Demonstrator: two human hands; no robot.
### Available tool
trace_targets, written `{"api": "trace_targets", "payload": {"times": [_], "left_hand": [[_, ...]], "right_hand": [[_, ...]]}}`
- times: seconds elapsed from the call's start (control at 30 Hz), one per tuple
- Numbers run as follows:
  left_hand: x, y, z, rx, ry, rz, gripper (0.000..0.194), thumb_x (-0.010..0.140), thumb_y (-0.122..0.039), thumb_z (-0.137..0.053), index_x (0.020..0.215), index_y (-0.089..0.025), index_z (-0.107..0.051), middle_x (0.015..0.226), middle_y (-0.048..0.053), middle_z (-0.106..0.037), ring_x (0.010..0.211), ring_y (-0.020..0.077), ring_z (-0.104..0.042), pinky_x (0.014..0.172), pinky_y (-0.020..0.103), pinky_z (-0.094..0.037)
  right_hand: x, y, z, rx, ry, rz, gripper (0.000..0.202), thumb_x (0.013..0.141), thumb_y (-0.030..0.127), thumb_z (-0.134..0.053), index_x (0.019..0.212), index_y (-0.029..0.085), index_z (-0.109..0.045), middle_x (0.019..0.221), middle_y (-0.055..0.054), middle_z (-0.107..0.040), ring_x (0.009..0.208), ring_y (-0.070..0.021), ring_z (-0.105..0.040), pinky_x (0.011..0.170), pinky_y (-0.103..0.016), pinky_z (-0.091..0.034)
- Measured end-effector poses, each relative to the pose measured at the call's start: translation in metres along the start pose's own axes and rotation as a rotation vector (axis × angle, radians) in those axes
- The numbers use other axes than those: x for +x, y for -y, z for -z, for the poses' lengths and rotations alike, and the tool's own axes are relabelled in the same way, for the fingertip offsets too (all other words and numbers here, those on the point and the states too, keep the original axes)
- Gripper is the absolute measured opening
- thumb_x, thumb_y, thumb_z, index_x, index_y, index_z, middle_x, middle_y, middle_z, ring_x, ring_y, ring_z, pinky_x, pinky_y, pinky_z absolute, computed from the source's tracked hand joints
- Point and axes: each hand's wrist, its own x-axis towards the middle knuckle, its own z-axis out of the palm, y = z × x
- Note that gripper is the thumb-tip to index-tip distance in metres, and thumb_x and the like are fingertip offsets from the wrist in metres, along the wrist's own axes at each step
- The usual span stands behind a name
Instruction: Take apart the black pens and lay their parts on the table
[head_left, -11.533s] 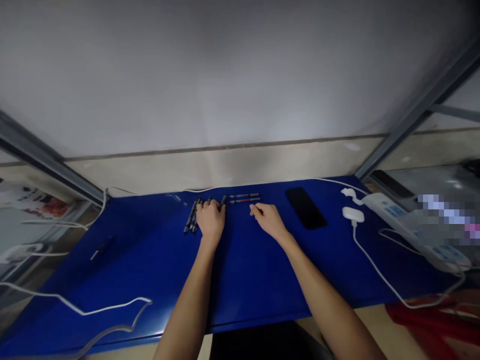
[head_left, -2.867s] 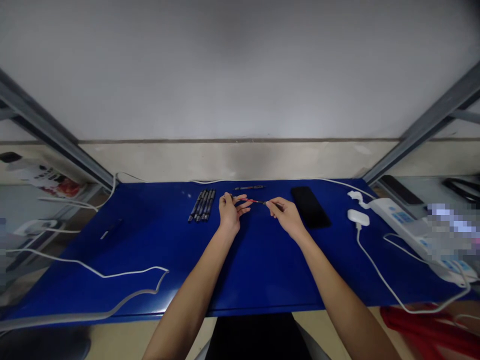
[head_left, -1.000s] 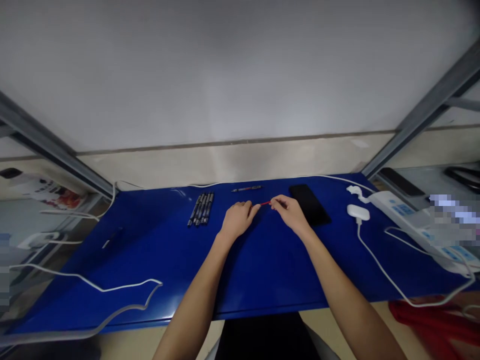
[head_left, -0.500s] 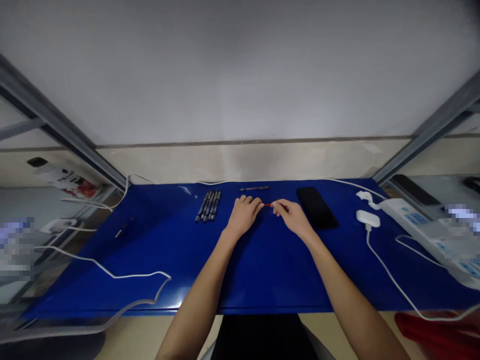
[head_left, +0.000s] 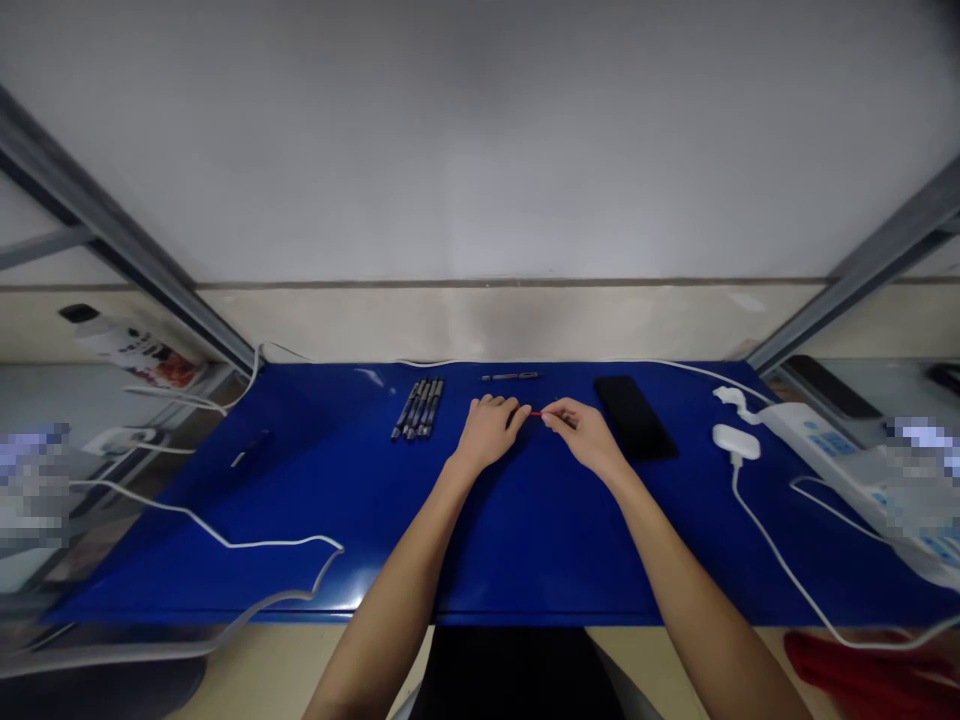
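A thin red stick-like piece (head_left: pixel 535 413) spans the small gap between my two hands over the blue table (head_left: pixel 315 500). My left hand (head_left: pixel 489 430) is closed on its left end, and my right hand (head_left: pixel 579 430) pinches its right end between thumb and fingers. Several dark pens (head_left: pixel 418 408) lie side by side to the left of my left hand. Beyond the hands, one more pen (head_left: pixel 511 377) lies crosswise near the wall. A black phone (head_left: pixel 634 416) rests just right of my right hand.
A dark pen-like item (head_left: pixel 250 450) lies at the left. White cables (head_left: pixel 277 543) cross the left side. On the right are a white earphone case (head_left: pixel 736 441) with a cable and a white power strip (head_left: pixel 825 445). Metal posts (head_left: pixel 847 290) flank the table.
The thumb and fingers of my right hand have shifted slightly on the red piece. Both hands stay in nearly the same place, and the camera view has moved a little.
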Motion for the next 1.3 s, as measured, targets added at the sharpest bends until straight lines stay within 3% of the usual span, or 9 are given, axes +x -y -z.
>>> {"api": "trace_targets", "payload": {"times": [0.1, 0.33, 0.53, 0.73, 1.07, 1.3], "left_hand": [[0.0, 0.001, 0.0, 0.06, -0.027, -0.012, 0.04, 0.099, -0.044, -0.036, 0.079, -0.02, -0.061, 0.083, 0.01, -0.064, 0.089, 0.0277, -0.056, 0.086, 0.04, -0.034], [-0.001, -0.006, -0.002, 0.055, -0.022, -0.001, 0.041, 0.099, -0.044, -0.036, 0.077, -0.02, -0.06, 0.079, 0.009, -0.064, 0.086, 0.026, -0.056, 0.086, 0.039, -0.034], [0.001, -0.001, -0.005, 0.062, -0.047, 0.054, 0.046, 0.098, -0.047, -0.036, 0.067, -0.019, -0.055, 0.069, 0.007, -0.061, 0.078, 0.0244, -0.056, 0.081, 0.036, -0.032], [0.005, 0.01, 0.005, 0.092, -0.067, 0.143, 0.046, 0.098, -0.044, -0.037, 0.064, -0.018, -0.054, 0.064, 0.004, -0.059, 0.072, 0.0201, -0.055, 0.072, 0.03, -0.028], [0.008, 0.011, 0.007, -0.088, -0.045, 0.204, 0.046, 0.096, -0.045, -0.038, 0.058, -0.018, -0.043, 0.053, -0.002, -0.045, 0.055, 0.0124, -0.042, 0.059, 0.028, -0.021], [0.007, 0.015, 0.007, -0.175, -0.058, 0.228, 0.046, 0.094, -0.048, -0.038, 0.059, -0.019, -0.037, 0.053, -0.003, -0.038, 0.053, 0.011, -0.037, 0.056, 0.027, -0.021]], "right_hand": [[0.0, -0.002, -0.003, 0.002, 0.016, 0.007, 0.025, 0.085, 0.045, -0.061, 0.085, 0.021, -0.067, 0.079, -0.004, -0.069, 0.072, -0.0192, -0.064, 0.069, -0.032, -0.049], [-0.004, -0.002, -0.009, -0.065, 0.004, -0.04, 0.046, 0.094, 0.054, -0.043, 0.067, 0.021, -0.06, 0.059, -0.001, -0.057, 0.052, -0.0155, -0.055, 0.056, -0.029, -0.044], [-0.003, 0.002, -0.007, -0.014, 0.009, 0.024, 0.027, 0.09, 0.043, -0.053, 0.081, 0.021, -0.065, 0.073, -0.002, -0.064, 0.066, -0.0162, -0.06, 0.063, -0.028, -0.046], [0.002, -0.008, -0.003, 0.014, -0.043, -0.011, 0.027, 0.089, 0.044, -0.055, 0.09, 0.02, -0.067, 0.079, -0.004, -0.068, 0.065, -0.0164, -0.061, 0.061, -0.028, -0.046], [0.0, -0.002, 0.0, 0.106, -0.041, -0.061, 0.042, 0.093, 0.05, -0.048, 0.069, 0.019, -0.061, 0.062, -0.003, -0.061, 0.059, -0.0152, -0.058, 0.059, -0.028, -0.044], [0.004, -0.009, 0.002, 0.115, -0.028, -0.025, 0.032, 0.091, 0.045, -0.052, 0.078, 0.018, -0.064, 0.071, -0.004, -0.065, 0.064, -0.0151, -0.058, 0.06, -0.028, -0.044]]}}
